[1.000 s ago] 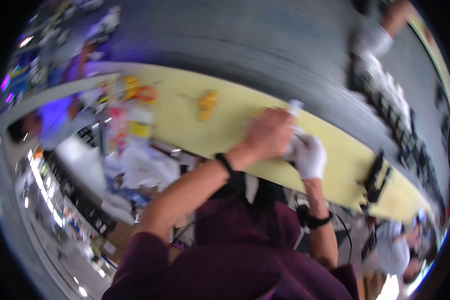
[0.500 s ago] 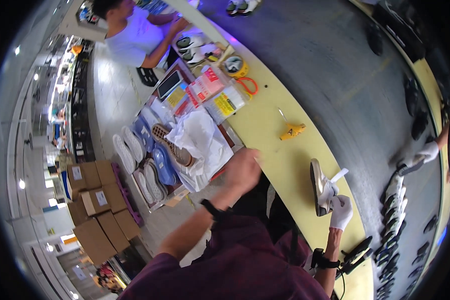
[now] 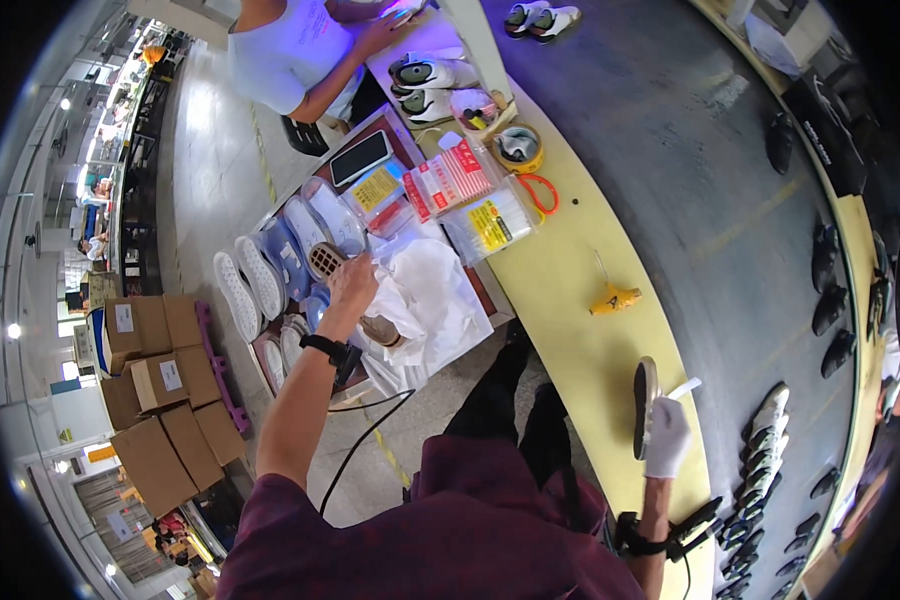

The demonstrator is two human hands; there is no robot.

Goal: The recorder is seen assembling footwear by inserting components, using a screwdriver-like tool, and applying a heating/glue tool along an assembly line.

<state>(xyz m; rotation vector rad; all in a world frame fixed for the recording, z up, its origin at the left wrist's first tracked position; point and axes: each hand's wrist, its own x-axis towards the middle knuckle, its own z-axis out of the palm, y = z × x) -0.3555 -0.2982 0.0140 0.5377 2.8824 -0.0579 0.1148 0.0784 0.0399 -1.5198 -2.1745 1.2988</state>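
My bare left hand is closed across the middle of a brown shoe sole with a grid-like tread, lying on a side tray; the hand hides part of it. Beside that hand, crumpled white paper covers much of the tray. On the right, my white-gloved right hand grips a light-coloured shoe, its sole facing left, over the yellow bench. A short white strip sticks out near the gloved fingers. The glove hides most of the shoe's upper.
White soles and blue clear soles share the tray with a phone and plastic packs. A yellow tool, tape roll and orange loop lie on the bench. A co-worker sits beyond; cartons stand left.
My left hand has moved left and away from my body, from in front of the tray onto the brown sole. My right hand still holds the shoe, now turned more edge-on.
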